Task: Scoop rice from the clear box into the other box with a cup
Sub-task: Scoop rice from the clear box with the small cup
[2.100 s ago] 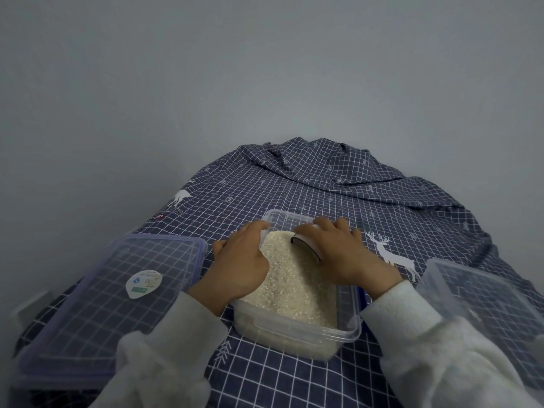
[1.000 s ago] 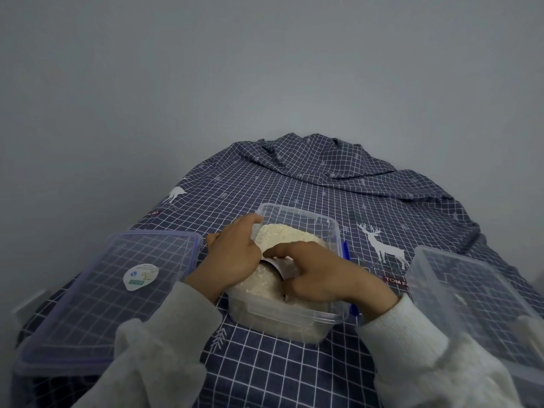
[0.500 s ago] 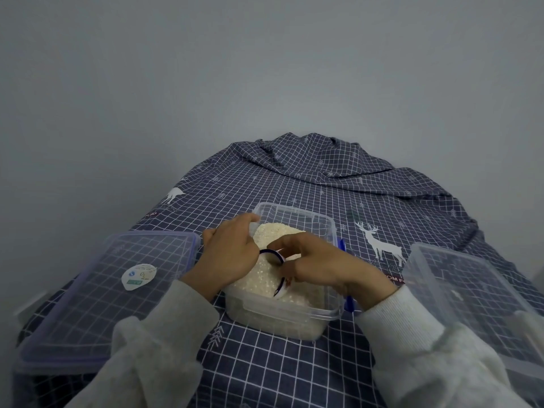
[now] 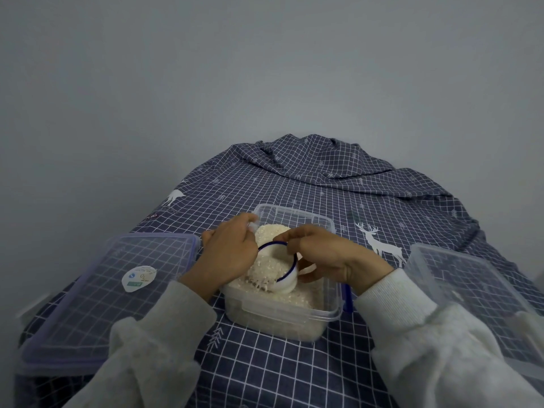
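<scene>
A clear box (image 4: 282,318) of white rice (image 4: 272,232) sits in the middle of the table. My right hand (image 4: 329,256) grips a white cup with a blue rim (image 4: 287,279), tilted on its side inside the box, its mouth facing left and full of rice. Some rice spills from its lower lip. My left hand (image 4: 228,253) rests against the box's left rim, fingers curled over the edge beside the cup's mouth. A second clear box (image 4: 471,293), with no rice visible in it, stands at the right.
A clear lid with a purple rim and a round sticker (image 4: 109,293) lies at the left. A dark blue checked cloth with white deer (image 4: 323,184) covers the table and bunches up at the far side. A grey wall stands behind.
My right hand dragged the cup from the far end of the box toward me through the rice, then tipped it up so its blue rim and load of rice show.
</scene>
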